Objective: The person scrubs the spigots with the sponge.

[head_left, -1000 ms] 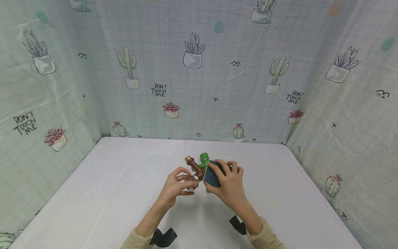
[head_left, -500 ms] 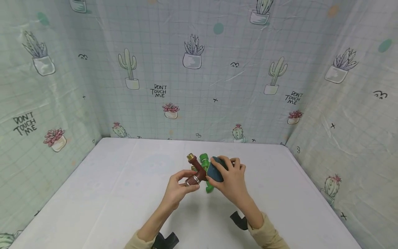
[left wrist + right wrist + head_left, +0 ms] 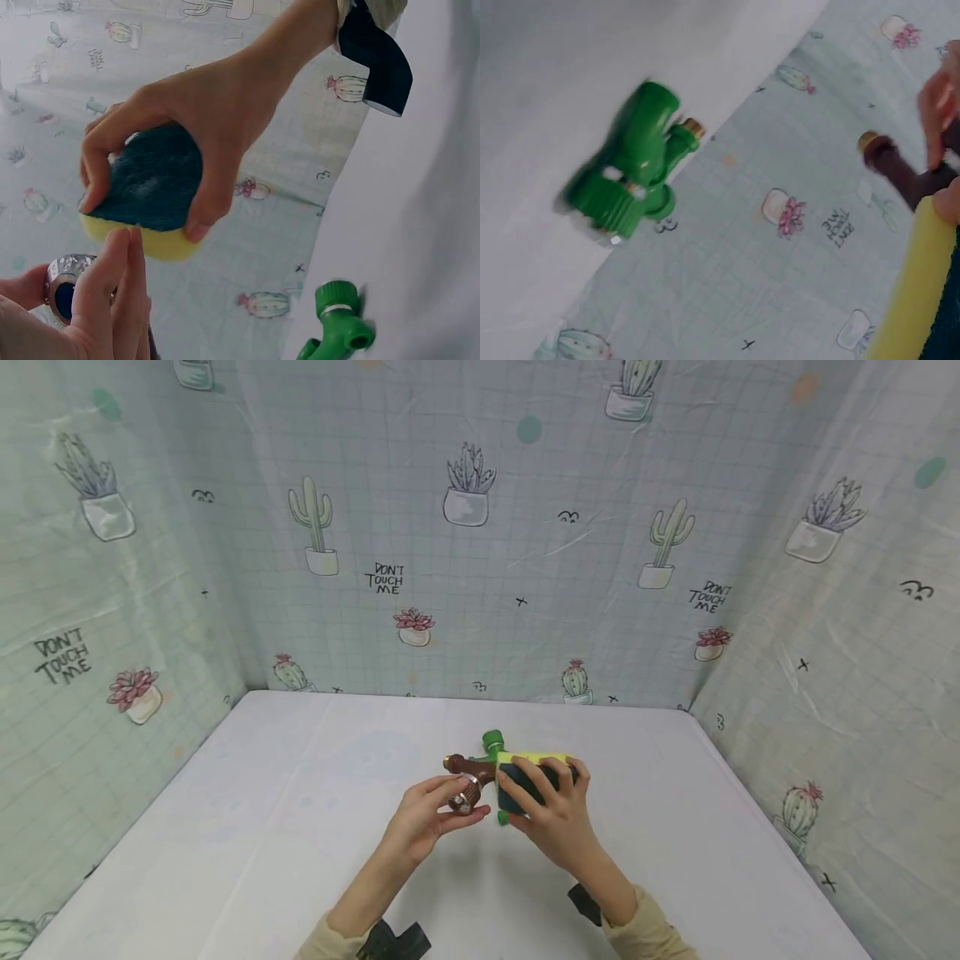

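Observation:
My left hand (image 3: 416, 817) holds a brown tap (image 3: 480, 769) by its ribbed end with a silver collar. The tap's brass-coloured tip (image 3: 868, 141) points away from the hand in the right wrist view. My right hand (image 3: 561, 817) grips a sponge (image 3: 154, 180), yellow on one side and dark blue-green on the scouring side. The sponge lies close against the tap's body in the head view; which part touches is hidden. Behind them a green tap (image 3: 634, 157) with a brass tip lies on the table, partly covered by the sponge in the head view.
A white table (image 3: 300, 827) spreads under both hands. Patterned cloth (image 3: 465, 577) with cactus drawings rises behind it and at both sides. Black angular pieces (image 3: 405, 942) show beside the left and right wrists.
The brown tap has turned so its brass tip sits lower. My right hand has tilted the sponge, and its yellow side shows along the top. Both hands keep their hold.

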### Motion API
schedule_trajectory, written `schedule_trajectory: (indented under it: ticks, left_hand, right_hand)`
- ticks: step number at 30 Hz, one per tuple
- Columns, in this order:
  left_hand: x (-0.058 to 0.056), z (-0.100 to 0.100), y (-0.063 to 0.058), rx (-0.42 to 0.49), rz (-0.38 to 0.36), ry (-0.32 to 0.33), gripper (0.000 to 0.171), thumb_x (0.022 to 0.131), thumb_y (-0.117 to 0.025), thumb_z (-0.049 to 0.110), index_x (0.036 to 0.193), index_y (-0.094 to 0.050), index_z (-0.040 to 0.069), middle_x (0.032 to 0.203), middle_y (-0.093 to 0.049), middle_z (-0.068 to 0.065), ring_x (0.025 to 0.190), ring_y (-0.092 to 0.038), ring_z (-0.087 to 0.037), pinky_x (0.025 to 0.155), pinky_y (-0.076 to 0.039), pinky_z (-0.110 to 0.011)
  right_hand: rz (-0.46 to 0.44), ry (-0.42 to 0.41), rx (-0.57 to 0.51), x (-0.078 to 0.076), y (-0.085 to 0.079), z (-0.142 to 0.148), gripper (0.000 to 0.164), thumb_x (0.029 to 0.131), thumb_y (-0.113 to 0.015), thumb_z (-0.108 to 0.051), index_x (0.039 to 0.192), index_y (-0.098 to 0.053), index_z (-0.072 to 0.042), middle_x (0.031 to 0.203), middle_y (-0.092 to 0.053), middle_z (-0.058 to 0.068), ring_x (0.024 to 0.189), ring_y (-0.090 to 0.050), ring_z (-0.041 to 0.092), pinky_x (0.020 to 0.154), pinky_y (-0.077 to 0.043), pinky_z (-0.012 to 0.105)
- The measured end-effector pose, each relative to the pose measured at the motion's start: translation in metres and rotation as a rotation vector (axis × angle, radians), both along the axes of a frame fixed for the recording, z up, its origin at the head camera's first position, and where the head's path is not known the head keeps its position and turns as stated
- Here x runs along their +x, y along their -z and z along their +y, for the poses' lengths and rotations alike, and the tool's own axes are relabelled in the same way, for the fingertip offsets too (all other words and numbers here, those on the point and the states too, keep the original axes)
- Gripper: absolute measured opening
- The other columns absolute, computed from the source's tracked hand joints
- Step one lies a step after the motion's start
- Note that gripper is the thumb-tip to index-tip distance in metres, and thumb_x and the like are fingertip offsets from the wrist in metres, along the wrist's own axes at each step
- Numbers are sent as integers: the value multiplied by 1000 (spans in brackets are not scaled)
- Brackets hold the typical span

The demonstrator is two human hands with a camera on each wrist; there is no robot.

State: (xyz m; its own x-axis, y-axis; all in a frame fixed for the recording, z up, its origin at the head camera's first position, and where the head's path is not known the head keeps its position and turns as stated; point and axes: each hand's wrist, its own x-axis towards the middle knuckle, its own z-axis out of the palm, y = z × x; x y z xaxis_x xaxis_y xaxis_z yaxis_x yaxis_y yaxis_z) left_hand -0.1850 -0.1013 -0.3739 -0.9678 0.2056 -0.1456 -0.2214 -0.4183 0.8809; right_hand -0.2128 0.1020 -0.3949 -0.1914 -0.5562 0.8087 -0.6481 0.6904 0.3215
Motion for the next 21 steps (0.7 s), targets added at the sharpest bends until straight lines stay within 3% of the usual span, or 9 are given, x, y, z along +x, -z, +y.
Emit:
schedule_trajectory:
  ticks: [2, 4, 8, 10, 13, 17, 21]
  left_hand:
    - [1, -3, -3, 12, -19, 32, 49, 89, -52, 15, 126, -36, -13, 99, -55, -12, 83, -66, -27, 77, -53, -37]
    - [1, -6, -5, 5, -35, 64, 53, 90, -51, 21, 129, -34, -11, 98, -58, -10, 82, -67, -24, 76, -53, -39]
    - [1, -11, -8, -43, -40, 100, 54, 90, -51, 27, 129, -36, -7, 96, -61, -5, 85, -66, -19, 78, -52, -43]
    - [0, -12, -7, -83, -20, 112, 52, 89, -53, 27, 126, -40, -7, 96, -60, -5, 85, -65, -18, 79, -52, -44]
    - [-3, -11, -5, -133, 3, 146, 41, 88, -55, 26, 115, -47, -3, 94, -61, -6, 84, -64, -19, 81, -51, -46]
    - [-6, -10, -2, -197, 45, 245, 28, 86, -59, 23, 103, -49, 2, 100, -58, -11, 84, -65, -22, 82, -50, -48]
    - [-9, -12, 1, -250, 97, 289, 41, 84, -60, 13, 117, -39, 1, 105, -58, -18, 84, -65, -22, 78, -52, -48]
  right_hand:
    - [4, -7, -4, -4, 4, 6, 74, 45, -87, -29, 113, -59, -20, 114, -54, 10, 98, -37, 30, 82, -25, 55]
    - [-24, -37, -48, -9, 8, 13, 64, 51, -84, -26, 110, -61, -18, 113, -54, 11, 97, -37, 31, 80, -25, 55]
    - [-169, -170, -214, -11, 11, 16, 40, 74, -67, -34, 108, -61, -14, 114, -52, 15, 96, -35, 31, 77, -24, 52]
    - [-255, -247, -281, -9, 9, 13, 42, 80, -58, -42, 111, -59, -14, 116, -50, 15, 98, -34, 30, 77, -24, 50]
    - [-379, -308, -343, -6, 3, 6, 47, 80, -57, -46, 116, -56, -16, 121, -47, 13, 101, -31, 26, 78, -26, 48]
    - [-490, -328, -355, -4, -4, 1, 50, 79, -59, -46, 119, -54, -17, 123, -45, 11, 104, -30, 24, 80, -26, 47]
    - [-581, -346, -326, -3, -6, 1, 50, 75, -70, -36, 118, -55, -16, 123, -46, 10, 105, -31, 22, 81, -27, 47]
